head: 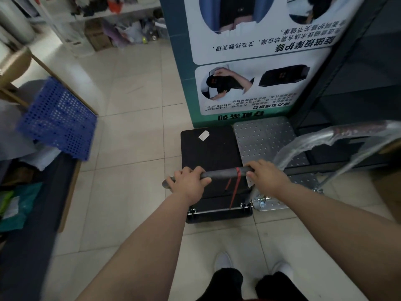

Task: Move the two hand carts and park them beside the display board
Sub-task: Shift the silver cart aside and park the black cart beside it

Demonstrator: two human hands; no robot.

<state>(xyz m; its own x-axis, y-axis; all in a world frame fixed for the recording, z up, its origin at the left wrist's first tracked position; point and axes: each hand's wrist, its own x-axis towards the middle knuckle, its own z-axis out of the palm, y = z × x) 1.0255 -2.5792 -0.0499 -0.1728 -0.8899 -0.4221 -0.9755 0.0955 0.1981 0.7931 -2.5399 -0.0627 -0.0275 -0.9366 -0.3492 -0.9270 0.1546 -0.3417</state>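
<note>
A black hand cart (210, 148) stands on the tiled floor right in front of me, its platform's far edge touching the foot of the green display board (249, 61). My left hand (188, 183) and my right hand (267, 179) both grip its black padded handle bar (225, 173), which has a red cord tied around it. A second hand cart (264, 137) with a grey dotted metal platform sits directly to the right of the black one, also against the board. Its silver handle (338, 135), wrapped in clear plastic, arches over it.
Dark shelving (358, 83) rises on the right behind the grey cart. A blue perforated plastic sheet (58, 118) hangs over a cluttered bench on the left. Shelves with boxes and bags (121, 29) line the far wall. Open tiled floor (134, 127) lies between.
</note>
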